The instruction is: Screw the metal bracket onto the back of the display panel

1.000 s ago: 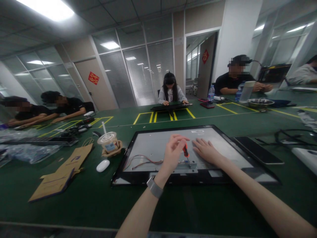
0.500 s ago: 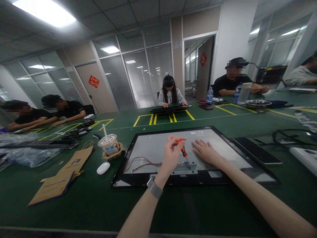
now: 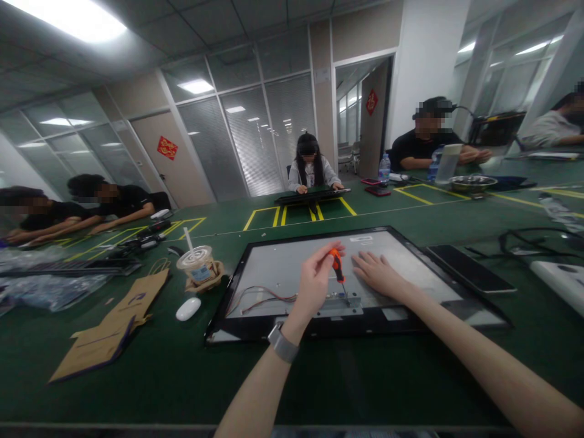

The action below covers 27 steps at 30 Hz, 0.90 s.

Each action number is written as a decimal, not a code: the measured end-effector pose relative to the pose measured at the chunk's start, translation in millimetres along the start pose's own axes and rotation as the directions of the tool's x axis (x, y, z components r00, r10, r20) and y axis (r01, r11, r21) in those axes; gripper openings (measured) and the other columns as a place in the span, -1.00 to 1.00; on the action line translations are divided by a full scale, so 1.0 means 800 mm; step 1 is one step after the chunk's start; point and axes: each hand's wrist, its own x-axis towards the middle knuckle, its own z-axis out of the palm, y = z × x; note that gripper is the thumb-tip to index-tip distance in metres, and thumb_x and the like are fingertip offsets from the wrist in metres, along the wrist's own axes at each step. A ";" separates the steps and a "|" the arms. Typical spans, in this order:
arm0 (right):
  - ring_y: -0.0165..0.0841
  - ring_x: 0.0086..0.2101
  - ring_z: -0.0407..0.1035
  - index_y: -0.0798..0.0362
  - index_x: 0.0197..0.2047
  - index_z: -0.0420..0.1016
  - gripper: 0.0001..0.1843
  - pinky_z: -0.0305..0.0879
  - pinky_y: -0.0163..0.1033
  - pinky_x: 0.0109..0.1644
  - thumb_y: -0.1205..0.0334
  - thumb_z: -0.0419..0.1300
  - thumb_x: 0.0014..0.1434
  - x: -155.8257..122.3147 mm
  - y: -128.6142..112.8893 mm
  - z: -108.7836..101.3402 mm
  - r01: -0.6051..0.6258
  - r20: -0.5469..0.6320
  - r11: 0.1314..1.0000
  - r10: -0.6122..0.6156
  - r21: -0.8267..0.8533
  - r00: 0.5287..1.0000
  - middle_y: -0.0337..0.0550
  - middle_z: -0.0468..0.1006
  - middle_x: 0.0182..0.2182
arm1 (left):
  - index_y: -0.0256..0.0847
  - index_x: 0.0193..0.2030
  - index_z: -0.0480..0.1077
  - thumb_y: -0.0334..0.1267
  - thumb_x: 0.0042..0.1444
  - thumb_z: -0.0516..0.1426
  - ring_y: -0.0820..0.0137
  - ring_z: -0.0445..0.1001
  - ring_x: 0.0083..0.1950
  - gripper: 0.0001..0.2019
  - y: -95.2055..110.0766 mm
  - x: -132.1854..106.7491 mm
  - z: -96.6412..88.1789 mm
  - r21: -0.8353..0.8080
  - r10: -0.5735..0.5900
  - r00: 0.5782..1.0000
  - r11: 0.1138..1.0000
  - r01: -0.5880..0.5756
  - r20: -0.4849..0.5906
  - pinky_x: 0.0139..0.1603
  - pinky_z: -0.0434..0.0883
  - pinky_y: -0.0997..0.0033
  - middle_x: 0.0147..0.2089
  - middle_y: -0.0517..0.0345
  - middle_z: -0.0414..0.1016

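My left hand (image 3: 316, 277), with a watch on its wrist, is closed around the handle of an orange and black screwdriver (image 3: 338, 266). The tool slants down, its tip at a small metal bracket (image 3: 340, 306) near the front of a display panel (image 3: 274, 263). The panel lies back side up, with a grey sheet inside a black frame. My right hand (image 3: 379, 275) rests flat on the grey sheet to the right of the screwdriver, fingers spread. Thin cables (image 3: 262, 294) run left from the bracket. The screw, if any, under the tip is too small to make out.
Left of the panel are a drink cup (image 3: 199, 267), a white mouse (image 3: 188, 308) and a brown paper bag (image 3: 112, 325). A dark flat slab (image 3: 472, 267) and black cables (image 3: 524, 240) lie to the right. Several people sit around the green table (image 3: 150, 377).
My left hand still holds the screwdriver at the bracket; its fingers and the handle have turned slightly, the handle now more upright. My right hand stays flat. The whole view has shifted a little.
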 end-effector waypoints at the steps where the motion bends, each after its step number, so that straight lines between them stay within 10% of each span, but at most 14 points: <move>1: 0.05 0.29 0.07 0.10 0.37 0.21 -0.38 0.07 0.29 0.25 0.07 -0.24 0.36 0.000 -0.001 -0.001 0.001 0.002 1.000 -0.001 -0.002 1.000 0.19 0.20 0.34 | -0.19 0.07 0.50 -0.20 0.25 0.12 0.30 0.54 -0.01 -0.70 0.000 0.000 0.001 -0.006 -0.002 1.000 1.000 0.002 0.000 0.07 0.43 0.24 0.03 -0.07 0.58; 10: 0.03 0.30 0.07 0.00 0.38 0.20 -0.38 0.05 0.31 0.26 0.04 -0.23 0.35 0.000 0.001 0.000 -0.011 0.001 0.999 0.011 0.033 1.000 0.11 0.21 0.34 | -0.15 -0.18 0.59 -0.27 0.08 0.28 0.38 0.48 -0.15 -0.85 -0.002 -0.001 0.001 0.162 0.072 0.993 0.985 -0.057 -0.090 -0.13 0.44 0.41 -0.17 0.07 0.48; 19: 0.04 0.31 0.05 0.05 0.39 0.17 -0.37 0.04 0.29 0.27 0.04 -0.25 0.37 -0.001 0.000 -0.004 -0.015 0.037 1.000 0.015 -0.008 0.999 0.14 0.17 0.36 | -0.19 0.04 0.51 -0.20 0.30 0.07 0.33 0.51 -0.08 -0.72 0.002 -0.008 0.006 0.045 0.038 0.999 0.998 -0.038 0.002 0.02 0.42 0.29 -0.06 -0.02 0.55; 27: 0.05 0.31 0.04 0.07 0.40 0.15 -0.36 0.02 0.28 0.28 0.03 -0.24 0.37 0.001 0.003 0.002 -0.018 0.042 1.000 0.018 0.009 0.999 0.14 0.15 0.37 | -0.17 -0.24 0.58 -0.23 0.10 0.28 0.42 0.37 -0.24 -0.89 -0.001 -0.008 0.008 0.254 0.154 0.976 0.961 -0.112 -0.153 -0.18 0.39 0.42 -0.24 0.14 0.32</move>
